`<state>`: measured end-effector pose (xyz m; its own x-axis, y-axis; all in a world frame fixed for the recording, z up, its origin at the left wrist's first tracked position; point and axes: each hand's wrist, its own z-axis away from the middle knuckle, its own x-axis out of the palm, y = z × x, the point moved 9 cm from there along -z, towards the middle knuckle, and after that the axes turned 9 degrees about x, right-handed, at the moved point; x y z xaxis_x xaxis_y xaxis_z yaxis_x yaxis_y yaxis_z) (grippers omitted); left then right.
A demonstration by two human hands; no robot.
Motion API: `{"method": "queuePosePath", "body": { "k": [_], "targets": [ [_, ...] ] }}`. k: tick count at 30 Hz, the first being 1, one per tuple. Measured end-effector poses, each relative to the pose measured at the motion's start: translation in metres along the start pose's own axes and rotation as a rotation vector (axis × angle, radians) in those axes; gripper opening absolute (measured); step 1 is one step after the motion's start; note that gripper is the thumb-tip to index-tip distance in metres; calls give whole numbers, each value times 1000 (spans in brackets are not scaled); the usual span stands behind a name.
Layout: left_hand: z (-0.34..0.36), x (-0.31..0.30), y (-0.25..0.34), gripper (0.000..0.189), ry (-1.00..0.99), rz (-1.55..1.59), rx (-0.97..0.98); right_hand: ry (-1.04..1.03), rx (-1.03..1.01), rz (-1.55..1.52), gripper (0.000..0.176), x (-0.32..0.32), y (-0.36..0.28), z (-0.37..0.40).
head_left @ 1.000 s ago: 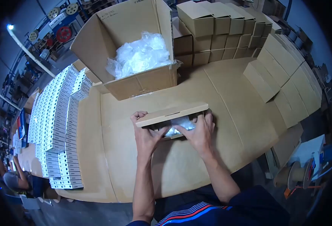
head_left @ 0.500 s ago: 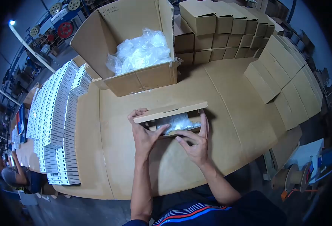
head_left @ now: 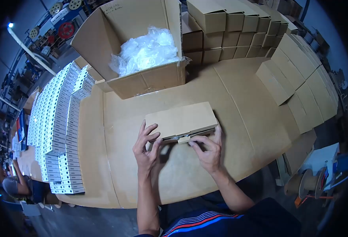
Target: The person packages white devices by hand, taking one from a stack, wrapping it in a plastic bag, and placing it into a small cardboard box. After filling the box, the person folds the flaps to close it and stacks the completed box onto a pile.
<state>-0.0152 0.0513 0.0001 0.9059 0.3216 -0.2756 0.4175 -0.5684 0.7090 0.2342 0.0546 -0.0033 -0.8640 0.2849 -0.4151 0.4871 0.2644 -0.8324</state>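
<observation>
Cardboard carton (head_left: pixel 150 81), upper centre, holds clear bags (head_left: pixel 146 51); closed small box (head_left: pixel 181 119) lies left-to-right, left hand (head_left: pixel 145 149) gripping its corner, right hand (head_left: pixel 208 152) pinching its tab.

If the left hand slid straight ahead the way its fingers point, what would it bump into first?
The left hand would meet the small brown box at once; its fingertips seem to touch it.

Left hand (head_left: pixel 145 149) spreads its fingers; right hand (head_left: pixel 209 152) pinches its fingers together.
</observation>
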Motion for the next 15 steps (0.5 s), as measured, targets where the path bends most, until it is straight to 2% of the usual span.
{"method": "queuePosePath", "body": {
  "k": [2, 3, 6, 8, 11, 15],
  "targets": [
    [-1, -3, 3, 18, -35, -67, 32, 60, 22, -71, 17, -11, -2, -7],
    [-2, -3, 9, 21, -63, -161, 40, 117, 10, -8, 18, -21, -9, -11],
    [-8, 0, 38, 24, -146, -459, 81, 100, 111, -48, 20, -34, 12, -21],
    [-10, 12, 59, 20, -190, -684, 124, 108, 19, -22, 22, -44, -4, -35],
    [-7, 24, 69, 27, -157, -655, 143, 58, -181, 122, 22, -48, -19, -45],
    [-3, 35, 71, 36, -174, -586, 148, -37, -285, 223, 18, -46, -21, -50]
  ]
}}
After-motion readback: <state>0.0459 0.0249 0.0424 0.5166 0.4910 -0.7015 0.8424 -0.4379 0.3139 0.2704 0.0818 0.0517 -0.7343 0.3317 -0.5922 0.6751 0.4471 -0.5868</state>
